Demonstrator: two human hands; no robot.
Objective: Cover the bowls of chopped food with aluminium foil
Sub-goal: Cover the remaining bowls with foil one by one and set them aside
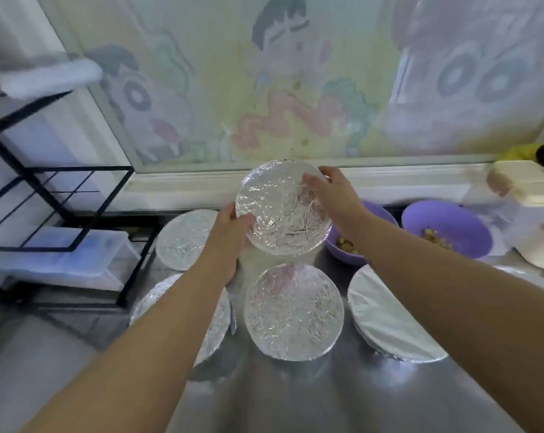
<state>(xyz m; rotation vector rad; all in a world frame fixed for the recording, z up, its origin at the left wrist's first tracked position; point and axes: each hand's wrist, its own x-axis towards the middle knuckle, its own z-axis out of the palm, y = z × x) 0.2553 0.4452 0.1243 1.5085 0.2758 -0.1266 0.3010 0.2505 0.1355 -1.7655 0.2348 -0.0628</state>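
Bowl, its top sealed under crinkled foil, is held above the counter in the head view. It is tilted toward the camera, over other covered bowls that sit on the steel. The left hand grips its near-left rim. The right hand curls over the far-right rim. Two purple bowls at the right are uncovered, with food inside. The foil looks thin and easy to dent or tear, so holding the rim at opposite sides seems safest. The load is probably light.
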